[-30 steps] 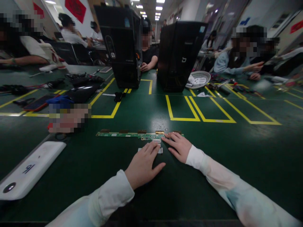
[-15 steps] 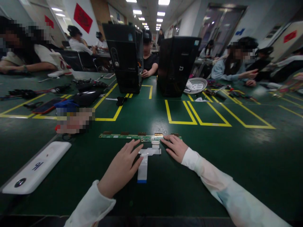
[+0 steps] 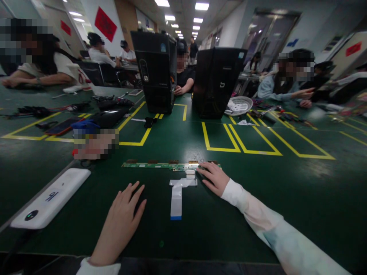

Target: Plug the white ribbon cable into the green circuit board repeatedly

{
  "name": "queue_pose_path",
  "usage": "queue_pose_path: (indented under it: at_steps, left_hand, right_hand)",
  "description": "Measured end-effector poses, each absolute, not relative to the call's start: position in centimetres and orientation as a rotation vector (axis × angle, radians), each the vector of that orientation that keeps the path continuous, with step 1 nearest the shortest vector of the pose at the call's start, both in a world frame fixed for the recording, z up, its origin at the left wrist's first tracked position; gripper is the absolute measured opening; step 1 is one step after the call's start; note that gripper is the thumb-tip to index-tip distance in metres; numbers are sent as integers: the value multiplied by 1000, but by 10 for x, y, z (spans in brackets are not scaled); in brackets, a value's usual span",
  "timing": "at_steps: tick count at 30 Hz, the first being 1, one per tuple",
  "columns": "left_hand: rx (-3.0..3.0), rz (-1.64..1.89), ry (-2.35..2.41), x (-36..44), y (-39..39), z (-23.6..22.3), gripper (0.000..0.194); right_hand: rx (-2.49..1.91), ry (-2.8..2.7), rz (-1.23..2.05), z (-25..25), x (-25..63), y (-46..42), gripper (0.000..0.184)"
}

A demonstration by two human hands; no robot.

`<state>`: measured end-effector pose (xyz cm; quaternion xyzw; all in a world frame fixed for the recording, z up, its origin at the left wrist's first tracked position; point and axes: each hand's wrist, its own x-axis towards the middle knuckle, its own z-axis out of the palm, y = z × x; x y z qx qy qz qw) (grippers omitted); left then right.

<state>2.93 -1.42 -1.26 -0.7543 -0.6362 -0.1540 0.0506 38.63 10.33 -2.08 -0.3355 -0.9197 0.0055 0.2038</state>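
Observation:
A long narrow green circuit board (image 3: 160,165) lies flat on the dark green table (image 3: 258,206) in front of me. A white flat ribbon cable (image 3: 176,195) with a blue tip runs from its connector toward me. My right hand (image 3: 213,177) rests with its fingers spread on the board's right end, just right of the connector. My left hand (image 3: 122,219) lies flat and open on the table, left of the cable and touching neither cable nor board.
A white device (image 3: 50,202) lies at the near left. Two black computer cases (image 3: 156,70) (image 3: 218,82) stand behind yellow floor-tape boxes (image 3: 220,137). A white basket (image 3: 239,105), phones and cables lie further off. Other people sit around the table.
My left hand has come off the ribbon cable and drawn back to the left and toward me, leaving the cable uncovered. My right hand has stayed on the board's right end.

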Motion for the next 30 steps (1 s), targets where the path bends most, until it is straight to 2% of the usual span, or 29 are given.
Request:
queue_pose_path:
  at_steps: [6,13,30]
  left_hand:
    - [-2268,-478,-1955,37,-4,-11,51]
    - [-2266,-456,-1964,37,-4,-12,51]
    - [-2247,-498,-1970,39,-3,-10,52]
  right_hand:
    - [-756,-2588,118,-10,371,95,44]
    - [-887,-2722,159,0,361,87,56]
    - [-1037,-2746,166,-3,356,87,55]
